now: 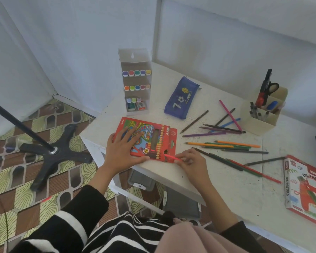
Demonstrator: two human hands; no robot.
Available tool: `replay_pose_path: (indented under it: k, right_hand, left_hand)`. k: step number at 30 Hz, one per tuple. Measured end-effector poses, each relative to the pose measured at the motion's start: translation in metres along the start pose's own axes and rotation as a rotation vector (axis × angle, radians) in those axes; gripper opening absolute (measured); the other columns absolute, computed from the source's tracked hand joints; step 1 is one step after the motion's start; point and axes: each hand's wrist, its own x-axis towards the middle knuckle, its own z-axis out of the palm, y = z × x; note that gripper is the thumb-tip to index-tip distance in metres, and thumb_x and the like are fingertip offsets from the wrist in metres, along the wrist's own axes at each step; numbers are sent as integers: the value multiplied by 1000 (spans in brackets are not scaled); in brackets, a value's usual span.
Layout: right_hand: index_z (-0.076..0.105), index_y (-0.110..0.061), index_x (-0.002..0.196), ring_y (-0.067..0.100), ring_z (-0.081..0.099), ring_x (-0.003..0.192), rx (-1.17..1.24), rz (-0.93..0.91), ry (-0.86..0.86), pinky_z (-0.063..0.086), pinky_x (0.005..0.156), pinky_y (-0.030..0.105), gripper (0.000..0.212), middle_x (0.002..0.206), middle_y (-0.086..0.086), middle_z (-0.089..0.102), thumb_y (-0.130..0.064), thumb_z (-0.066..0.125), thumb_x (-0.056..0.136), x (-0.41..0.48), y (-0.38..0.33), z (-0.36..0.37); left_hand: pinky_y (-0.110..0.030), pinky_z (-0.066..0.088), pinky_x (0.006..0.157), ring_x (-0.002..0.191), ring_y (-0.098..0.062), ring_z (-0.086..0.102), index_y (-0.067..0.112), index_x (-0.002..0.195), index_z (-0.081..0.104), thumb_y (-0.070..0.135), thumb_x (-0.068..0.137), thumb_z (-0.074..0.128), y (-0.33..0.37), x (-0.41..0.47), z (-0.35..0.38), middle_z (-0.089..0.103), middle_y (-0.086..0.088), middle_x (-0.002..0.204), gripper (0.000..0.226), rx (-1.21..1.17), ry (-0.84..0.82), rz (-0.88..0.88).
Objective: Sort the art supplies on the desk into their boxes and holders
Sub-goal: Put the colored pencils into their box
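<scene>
A red colour pencil box [148, 138] lies flat near the desk's left corner. My left hand [123, 149] presses down on the box, fingers spread. At the box's open near end, my right hand [189, 161] pinches a pink-red pencil [170, 157] whose tip points into the opening. Several loose colour pencils [224, 145] lie scattered across the white desk [226, 189] to the right of the box. An oil pastels box [305, 189] rests at the right edge.
A clear marker rack [135, 83] stands at the back left. A blue pencil pouch [181, 97] lies behind the box. A cream holder [261, 112] with scissors and pens sits at the back right. A black stand base [57, 152] is on the floor to the left.
</scene>
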Motion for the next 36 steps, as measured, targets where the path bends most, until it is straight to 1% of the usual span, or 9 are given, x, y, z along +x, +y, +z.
replay_pose_path:
  k: [3, 7, 12, 16, 20, 24, 29, 33, 36]
  right_hand:
    - [75, -18, 93, 2, 45, 75, -64, -37, -43, 34, 65, 8, 16, 79, -11, 50, -17, 75, 77, 6, -6, 16]
    - [73, -17, 94, 0, 52, 70, 22, -8, -80, 38, 67, 5, 17, 80, -8, 60, -12, 75, 77, 9, -12, 21]
    - [61, -27, 87, -5, 60, 81, 125, -32, -33, 42, 66, 7, 29, 85, -13, 66, 1, 67, 81, 3, -10, 16]
    - [57, -31, 87, -1, 63, 85, 44, -77, -54, 45, 72, 16, 31, 78, -22, 65, -3, 70, 79, 5, -13, 22]
    - [64, -27, 85, -5, 60, 82, -32, -127, -186, 38, 67, 7, 21, 80, -23, 64, -8, 72, 79, 12, -16, 9]
    - [65, -26, 85, 9, 53, 76, -210, -176, 41, 35, 64, 17, 18, 79, -14, 58, -10, 72, 80, 19, 1, -22]
    - [67, -15, 100, 16, 51, 95, -500, 52, 147, 35, 65, 24, 20, 99, -1, 52, -25, 69, 83, 22, 27, -49]
    - [69, -13, 93, 16, 50, 90, -541, -16, 162, 32, 60, 21, 13, 94, -1, 53, -22, 68, 84, 22, 26, -51]
    - [66, -16, 90, 12, 55, 80, -457, -90, 202, 32, 57, 12, 7, 84, -7, 57, -21, 68, 85, 20, 13, -56]
  left_hand:
    - [-56, 24, 109, 138, -24, 31, 34, 140, 41, 91, 69, 25, 0, 0, 0, 38, 5, 150, 93, -8, -3, 1]
    - [-56, 24, 110, 138, -24, 31, 34, 141, 40, 91, 70, 24, -1, 0, 0, 37, 5, 150, 92, -5, -14, 3]
    - [-56, 25, 110, 139, -23, 30, 35, 141, 39, 90, 70, 25, -1, -1, 0, 36, 6, 150, 92, -2, -14, 2]
    - [-56, 23, 109, 139, -23, 29, 34, 141, 39, 91, 69, 24, -1, -1, 1, 36, 5, 151, 94, 4, -27, 12]
    - [-53, 16, 112, 142, -20, 20, 35, 144, 36, 93, 66, 22, -1, 1, -1, 28, 7, 154, 99, 3, -70, 42]
    - [-50, 3, 116, 146, -17, 8, 39, 148, 22, 96, 60, 13, 8, 6, -2, 14, 11, 158, 105, 10, -160, 80]
    - [-56, -8, 112, 147, -16, 8, 42, 146, 22, 100, 54, 9, 10, 13, -2, 16, 9, 158, 110, 8, -169, 104]
    - [-66, -6, 107, 146, -23, 14, 39, 144, 32, 100, 53, 17, 4, 13, -2, 24, 1, 156, 111, 32, -80, 39]
    - [-66, -3, 108, 146, -27, 8, 40, 146, 26, 101, 48, 15, 2, 11, -1, 11, 0, 159, 116, 13, -99, -27]
